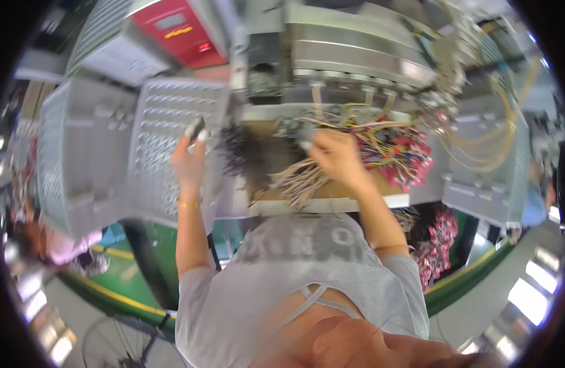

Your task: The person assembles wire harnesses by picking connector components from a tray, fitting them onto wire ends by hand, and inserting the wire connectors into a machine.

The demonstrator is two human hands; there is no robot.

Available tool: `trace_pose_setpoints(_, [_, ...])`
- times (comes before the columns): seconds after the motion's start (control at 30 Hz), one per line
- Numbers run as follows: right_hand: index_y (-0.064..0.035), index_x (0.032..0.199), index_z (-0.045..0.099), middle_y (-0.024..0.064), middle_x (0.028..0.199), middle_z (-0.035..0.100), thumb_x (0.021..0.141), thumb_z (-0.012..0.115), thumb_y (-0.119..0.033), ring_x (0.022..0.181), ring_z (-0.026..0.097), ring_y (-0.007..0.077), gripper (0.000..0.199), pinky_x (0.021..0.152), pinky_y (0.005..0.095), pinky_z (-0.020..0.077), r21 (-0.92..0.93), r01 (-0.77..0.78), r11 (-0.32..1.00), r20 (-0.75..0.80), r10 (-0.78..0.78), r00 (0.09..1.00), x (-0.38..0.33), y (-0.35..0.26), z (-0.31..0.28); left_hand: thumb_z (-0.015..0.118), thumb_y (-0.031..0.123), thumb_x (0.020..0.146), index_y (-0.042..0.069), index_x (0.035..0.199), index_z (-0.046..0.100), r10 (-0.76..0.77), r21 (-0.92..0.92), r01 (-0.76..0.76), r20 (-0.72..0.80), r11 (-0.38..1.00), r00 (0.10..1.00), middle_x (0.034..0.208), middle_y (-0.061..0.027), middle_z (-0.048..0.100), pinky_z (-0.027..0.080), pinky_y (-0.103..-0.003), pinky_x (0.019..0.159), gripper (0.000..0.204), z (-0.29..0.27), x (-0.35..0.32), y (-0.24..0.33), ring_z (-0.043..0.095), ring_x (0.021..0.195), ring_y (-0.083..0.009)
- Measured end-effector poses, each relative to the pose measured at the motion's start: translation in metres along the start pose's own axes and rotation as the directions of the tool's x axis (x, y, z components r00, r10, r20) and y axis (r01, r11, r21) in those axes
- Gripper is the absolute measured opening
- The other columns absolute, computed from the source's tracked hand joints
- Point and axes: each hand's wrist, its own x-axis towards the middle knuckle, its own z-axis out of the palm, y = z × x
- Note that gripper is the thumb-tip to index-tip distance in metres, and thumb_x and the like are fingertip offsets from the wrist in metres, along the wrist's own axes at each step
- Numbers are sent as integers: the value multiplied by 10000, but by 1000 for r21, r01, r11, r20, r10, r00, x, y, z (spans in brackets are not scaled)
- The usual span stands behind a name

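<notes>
At the left of my view, above a pale tray (218,92) with rows of shiny spots, I see the left hand (187,164) with white-tipped fingers closed around a small dark piece (197,127), which sits right at their ends. Just beyond the tray's right edge is a dark bristly cluster (235,147), apart from both hands. Next comes the right hand (336,153), fingers bunched; the wire bundle (299,183) lies just below and around them, but blur means I cannot tell whether they clamp a wire. Right of that hand, I see pink connectors (412,161).
</notes>
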Motion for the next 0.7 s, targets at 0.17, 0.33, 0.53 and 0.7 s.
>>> trace_pose_setpoints(0.17, [10,961,518,53,716,584,792,493,-26,584,529,106,175,496,233,419,747,-310,588,110,351,930,-16,-13,-18,610,291,738,86,889,659,193,804,25,-172,594,966,792,-120,566,394,-422,759,260,2,-1,-106,521,794,-313])
trace_pose_setpoints(0.33, [-12,857,528,12,649,538,789,531,-45,508,461,50,75,443,185,345,645,-368,670,203,314,927,-14,-10,-8,642,339,666,130,805,674,83,673,42,-152,739,985,957,-122,520,304,-471,854,254,28,-14,-75,432,971,-311])
trace_pose_setpoints(0.53, [25,914,581,12,676,566,796,553,-58,627,516,52,148,536,203,409,450,-307,839,208,236,949,1,-25,-7,623,129,734,19,980,607,-283,19,285,-76,958,956,979,-134,599,476,-337,626,270,8,1,-18,606,751,-247])
trace_pose_setpoints(0.7, [24,850,561,12,693,568,788,535,-19,619,498,49,80,549,208,413,615,-336,713,162,303,939,8,-32,4,568,31,784,0,1099,522,-285,-782,475,386,405,878,976,-99,593,482,-267,573,320,30,-13,64,592,738,-168])
